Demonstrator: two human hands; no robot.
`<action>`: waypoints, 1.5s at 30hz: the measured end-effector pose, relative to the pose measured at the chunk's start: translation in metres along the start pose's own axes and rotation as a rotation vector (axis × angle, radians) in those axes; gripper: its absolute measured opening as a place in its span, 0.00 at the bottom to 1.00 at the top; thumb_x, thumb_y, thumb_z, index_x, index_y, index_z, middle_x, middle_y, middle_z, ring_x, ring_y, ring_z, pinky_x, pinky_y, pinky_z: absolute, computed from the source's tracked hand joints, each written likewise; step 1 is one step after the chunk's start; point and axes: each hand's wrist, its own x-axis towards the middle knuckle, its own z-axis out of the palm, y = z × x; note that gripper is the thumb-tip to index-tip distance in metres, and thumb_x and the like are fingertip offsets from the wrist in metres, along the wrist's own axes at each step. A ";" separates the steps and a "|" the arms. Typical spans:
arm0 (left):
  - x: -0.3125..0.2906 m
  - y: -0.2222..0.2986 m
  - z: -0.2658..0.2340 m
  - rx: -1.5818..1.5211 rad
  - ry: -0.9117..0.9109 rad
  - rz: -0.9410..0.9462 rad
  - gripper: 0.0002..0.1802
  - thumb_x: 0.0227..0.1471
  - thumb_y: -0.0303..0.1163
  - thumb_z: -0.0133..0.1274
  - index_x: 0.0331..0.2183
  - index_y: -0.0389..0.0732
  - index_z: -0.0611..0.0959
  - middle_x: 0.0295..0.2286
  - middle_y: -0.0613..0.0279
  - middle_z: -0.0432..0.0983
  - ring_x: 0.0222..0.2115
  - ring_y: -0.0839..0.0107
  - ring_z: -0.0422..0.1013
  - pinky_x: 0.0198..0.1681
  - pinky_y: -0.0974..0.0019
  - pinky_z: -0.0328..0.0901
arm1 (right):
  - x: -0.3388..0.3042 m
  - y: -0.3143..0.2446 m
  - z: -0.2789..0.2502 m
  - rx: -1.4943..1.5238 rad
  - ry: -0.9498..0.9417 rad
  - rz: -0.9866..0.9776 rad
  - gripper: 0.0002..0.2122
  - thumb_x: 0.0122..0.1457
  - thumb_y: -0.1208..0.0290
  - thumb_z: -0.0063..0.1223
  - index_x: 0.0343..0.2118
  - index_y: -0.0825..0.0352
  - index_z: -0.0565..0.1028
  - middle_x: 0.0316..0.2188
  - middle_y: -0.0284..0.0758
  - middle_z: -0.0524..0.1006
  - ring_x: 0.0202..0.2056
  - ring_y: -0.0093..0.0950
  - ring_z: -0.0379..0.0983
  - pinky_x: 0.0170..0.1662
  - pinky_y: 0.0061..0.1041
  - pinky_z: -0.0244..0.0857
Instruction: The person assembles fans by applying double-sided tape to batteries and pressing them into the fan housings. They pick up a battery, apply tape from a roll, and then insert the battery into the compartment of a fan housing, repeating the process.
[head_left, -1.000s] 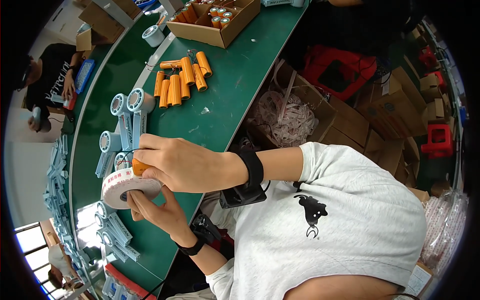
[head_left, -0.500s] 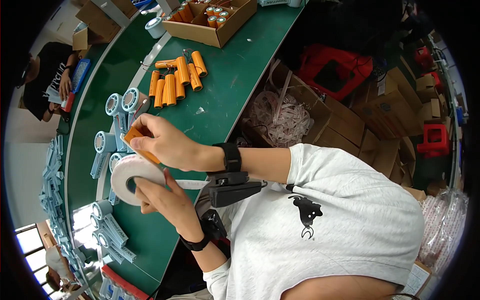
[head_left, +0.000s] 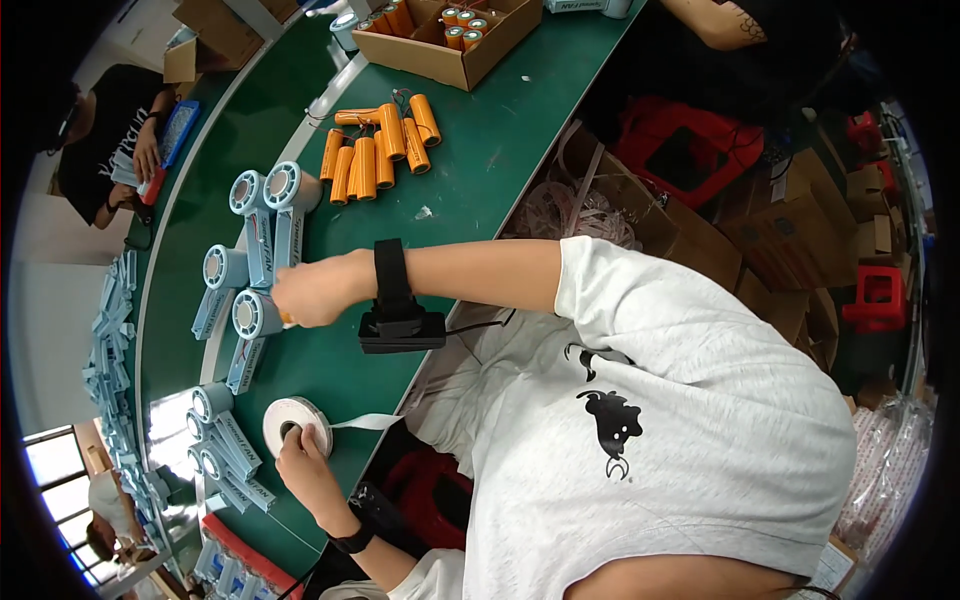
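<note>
My right hand [head_left: 325, 288] reaches over the table, fingers closed and slightly blurred. A sliver of an orange battery [head_left: 287, 319] shows under them; the rest is hidden. Just beside these fingers lies a light-blue handheld fan [head_left: 257, 314], its round head toward the hand. Other light-blue fans [head_left: 291, 188] lie above it with handles pointing down. My left hand [head_left: 306, 470] grips a white roll of tape [head_left: 283, 410] at its core, low over the table. A loose white strip [head_left: 368, 422] runs from the roll toward the table edge.
Several orange batteries [head_left: 364, 165] with wires lie farther up the green table [head_left: 470, 170]. A cardboard box [head_left: 420, 62] of batteries stands behind them. More fans [head_left: 228, 445] lie at left. Co-workers sit across the table and at upper right. Red stools [head_left: 685, 150] and cartons stand at right.
My hands have moved apart. The left has carried the tape roll down and toward me; the right has moved off the roll to beside a fan, battery now mostly covered.
</note>
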 end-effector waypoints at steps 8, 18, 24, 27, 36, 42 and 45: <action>0.043 0.081 -0.033 0.022 0.232 0.784 0.08 0.38 0.22 0.55 0.28 0.39 0.77 0.39 0.55 0.68 0.45 0.56 0.61 0.46 0.55 0.57 | -0.125 -0.032 -0.009 -0.345 -0.144 -0.185 0.07 0.46 0.74 0.50 0.27 0.71 0.70 0.26 0.39 0.70 0.32 0.32 0.67 0.35 0.28 0.62; 0.093 0.125 0.000 -0.072 -0.218 1.001 0.12 0.30 0.20 0.59 0.22 0.37 0.73 0.47 0.59 0.64 0.53 0.52 0.53 0.51 0.53 0.52 | -0.176 -0.036 0.002 -0.422 0.036 -0.229 0.07 0.47 0.74 0.48 0.20 0.74 0.71 0.20 0.40 0.72 0.26 0.34 0.68 0.28 0.29 0.64; 0.088 0.111 0.015 -0.533 -0.216 0.787 0.13 0.30 0.17 0.57 0.20 0.34 0.69 0.40 0.58 0.70 0.50 0.50 0.57 0.48 0.57 0.56 | -0.173 -0.042 -0.026 0.433 0.606 -0.034 0.09 0.42 0.80 0.56 0.28 0.73 0.70 0.26 0.36 0.72 0.26 0.30 0.72 0.29 0.24 0.65; 0.084 0.121 0.017 -0.529 -0.098 0.753 0.13 0.31 0.15 0.56 0.19 0.34 0.67 0.38 0.58 0.72 0.49 0.50 0.59 0.46 0.58 0.58 | -0.146 -0.034 0.000 0.326 0.786 -0.131 0.10 0.42 0.79 0.56 0.29 0.71 0.70 0.25 0.36 0.71 0.26 0.31 0.71 0.29 0.25 0.65; 0.085 0.119 0.017 -0.469 -0.076 0.814 0.14 0.33 0.14 0.54 0.19 0.35 0.64 0.39 0.58 0.72 0.50 0.52 0.59 0.48 0.58 0.56 | -0.138 -0.036 0.018 -0.280 0.595 -0.038 0.06 0.47 0.78 0.50 0.29 0.67 0.69 0.25 0.36 0.68 0.29 0.33 0.68 0.29 0.29 0.66; 0.085 0.114 0.022 -0.544 -0.084 0.803 0.14 0.34 0.14 0.52 0.20 0.35 0.63 0.41 0.57 0.71 0.51 0.53 0.58 0.47 0.59 0.57 | -0.122 -0.035 -0.010 -0.247 0.275 -0.008 0.05 0.47 0.79 0.46 0.29 0.69 0.69 0.26 0.41 0.72 0.29 0.36 0.71 0.29 0.32 0.67; 0.084 0.114 0.021 -0.616 -0.151 0.758 0.14 0.34 0.13 0.52 0.20 0.35 0.63 0.43 0.56 0.69 0.52 0.54 0.57 0.46 0.61 0.58 | -0.112 -0.036 -0.017 -0.119 0.121 0.022 0.07 0.46 0.78 0.47 0.30 0.71 0.70 0.26 0.44 0.74 0.28 0.38 0.73 0.30 0.34 0.67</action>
